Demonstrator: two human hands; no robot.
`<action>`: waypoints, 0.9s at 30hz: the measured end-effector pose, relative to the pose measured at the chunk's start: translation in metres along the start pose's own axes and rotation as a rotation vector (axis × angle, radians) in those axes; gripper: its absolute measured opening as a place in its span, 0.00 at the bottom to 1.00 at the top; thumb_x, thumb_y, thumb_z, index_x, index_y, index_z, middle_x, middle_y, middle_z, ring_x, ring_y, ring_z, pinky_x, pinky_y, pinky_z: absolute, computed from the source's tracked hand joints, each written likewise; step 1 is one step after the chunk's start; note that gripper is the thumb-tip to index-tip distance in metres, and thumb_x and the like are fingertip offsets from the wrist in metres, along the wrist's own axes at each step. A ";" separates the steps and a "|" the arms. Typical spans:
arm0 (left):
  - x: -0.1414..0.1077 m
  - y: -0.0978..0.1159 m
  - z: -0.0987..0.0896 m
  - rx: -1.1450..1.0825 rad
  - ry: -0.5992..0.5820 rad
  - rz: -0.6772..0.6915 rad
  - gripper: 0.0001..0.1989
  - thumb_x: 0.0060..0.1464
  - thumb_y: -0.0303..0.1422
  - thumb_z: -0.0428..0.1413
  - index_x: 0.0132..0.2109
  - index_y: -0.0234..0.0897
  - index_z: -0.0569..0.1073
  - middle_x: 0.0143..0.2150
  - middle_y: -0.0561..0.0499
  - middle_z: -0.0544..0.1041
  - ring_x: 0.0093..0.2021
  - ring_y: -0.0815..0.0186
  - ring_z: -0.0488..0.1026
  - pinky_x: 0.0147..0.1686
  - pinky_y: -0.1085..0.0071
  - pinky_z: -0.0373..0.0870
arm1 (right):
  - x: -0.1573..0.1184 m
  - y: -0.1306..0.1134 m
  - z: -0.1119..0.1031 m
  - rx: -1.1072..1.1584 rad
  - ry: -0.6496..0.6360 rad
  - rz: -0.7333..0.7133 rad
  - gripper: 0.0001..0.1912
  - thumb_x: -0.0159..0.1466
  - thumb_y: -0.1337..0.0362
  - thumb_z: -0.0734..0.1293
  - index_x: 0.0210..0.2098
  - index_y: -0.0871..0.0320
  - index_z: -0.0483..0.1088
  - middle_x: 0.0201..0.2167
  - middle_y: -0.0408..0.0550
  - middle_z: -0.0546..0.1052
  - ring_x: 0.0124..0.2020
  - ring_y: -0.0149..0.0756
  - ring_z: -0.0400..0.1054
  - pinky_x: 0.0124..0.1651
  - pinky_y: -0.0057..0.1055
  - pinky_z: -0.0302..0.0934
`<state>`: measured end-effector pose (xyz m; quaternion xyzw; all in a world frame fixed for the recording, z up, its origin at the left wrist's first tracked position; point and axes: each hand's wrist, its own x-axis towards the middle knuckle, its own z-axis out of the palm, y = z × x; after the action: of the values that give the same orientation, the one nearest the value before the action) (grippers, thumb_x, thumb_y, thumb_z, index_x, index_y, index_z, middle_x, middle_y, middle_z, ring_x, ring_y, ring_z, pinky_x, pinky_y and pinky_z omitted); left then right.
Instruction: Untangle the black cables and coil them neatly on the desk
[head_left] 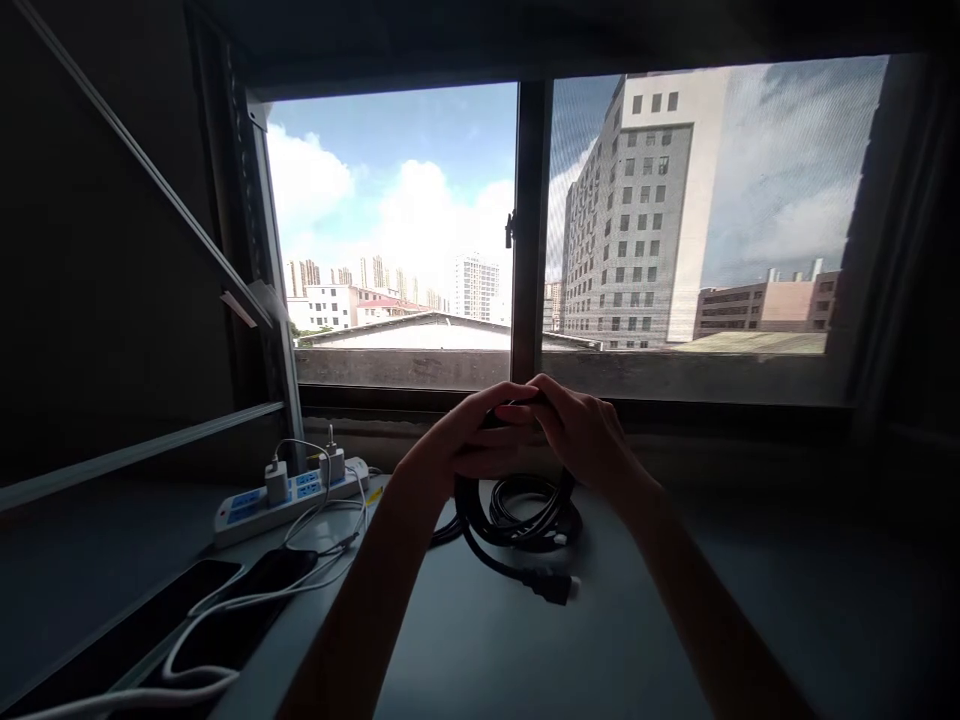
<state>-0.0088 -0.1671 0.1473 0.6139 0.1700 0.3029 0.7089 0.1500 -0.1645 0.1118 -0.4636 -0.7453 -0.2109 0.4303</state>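
A coiled black HDMI cable [468,510] hangs from my hands above the table. My left hand [484,430] is closed around the upper part of the coil. From the other side my right hand [581,425] grips the coil too, its fingertips meeting those of the left at the top. One plug [553,586] of the cable dangles below, pointing right. Behind it another coil of black cable [529,488] lies on the table, partly hidden by the held one. The upper loops are covered by my fingers and lie in shadow.
On the left stands a white power strip [296,505] with two chargers plugged in. White charging cords [247,600] run from there over two dark phones [247,605]. A metal frame post [274,260] rises at the left, and a window [529,240] spans the back.
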 end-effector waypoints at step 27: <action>0.014 -0.019 -0.016 1.040 0.526 -0.033 0.18 0.56 0.45 0.43 0.26 0.37 0.61 0.11 0.55 0.63 0.12 0.68 0.63 0.15 0.74 0.58 | 0.007 0.034 0.015 0.534 0.219 0.589 0.11 0.63 0.61 0.55 0.35 0.59 0.65 0.20 0.38 0.59 0.12 0.22 0.53 0.13 0.21 0.57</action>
<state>-0.0033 -0.1472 0.1280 0.7827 0.4762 0.3107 0.2531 0.1713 -0.1339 0.1072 -0.5039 -0.5593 0.0740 0.6541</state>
